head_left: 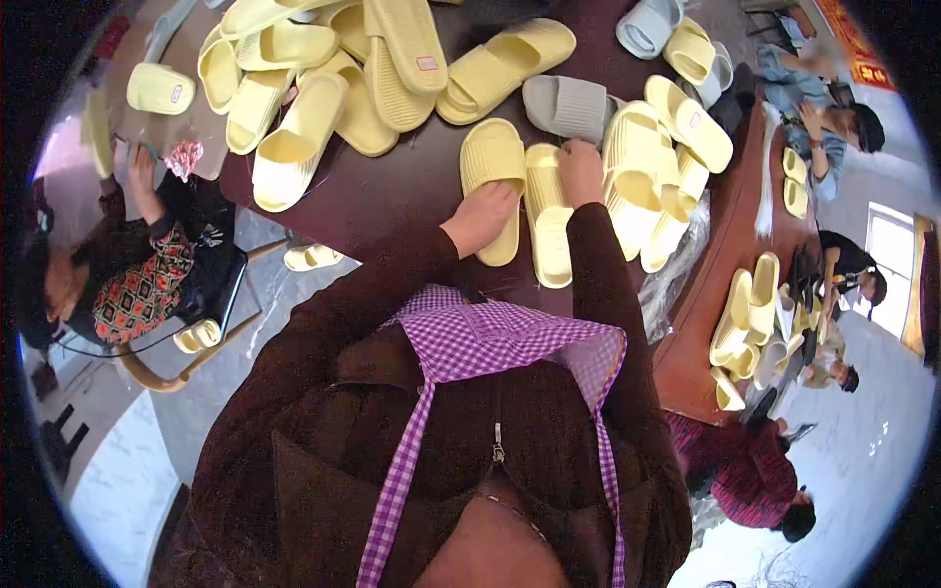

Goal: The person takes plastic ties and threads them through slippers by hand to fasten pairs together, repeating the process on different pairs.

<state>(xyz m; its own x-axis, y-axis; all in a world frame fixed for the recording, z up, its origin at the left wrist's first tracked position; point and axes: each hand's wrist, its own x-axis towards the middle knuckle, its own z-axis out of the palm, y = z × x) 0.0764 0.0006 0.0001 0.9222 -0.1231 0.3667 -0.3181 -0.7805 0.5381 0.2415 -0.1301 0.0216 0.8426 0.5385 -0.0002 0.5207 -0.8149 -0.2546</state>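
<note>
Two pale yellow slippers lie side by side on the dark table in front of me, ribbed straps toward the far side. My left hand grips the left slipper, its fingertips tucked in at the foot opening below the strap. On the other slipper, my right hand is closed at the right edge of the strap; its fingertips are partly hidden. A grey slipper lies just beyond my right hand. To its right, several yellow slippers are stacked close to my right forearm.
A heap of yellow slippers covers the table's far left. Clear plastic wrap lies by the right edge. More slippers sit on a reddish table at right. A person in a patterned top sits at left; several others work at right.
</note>
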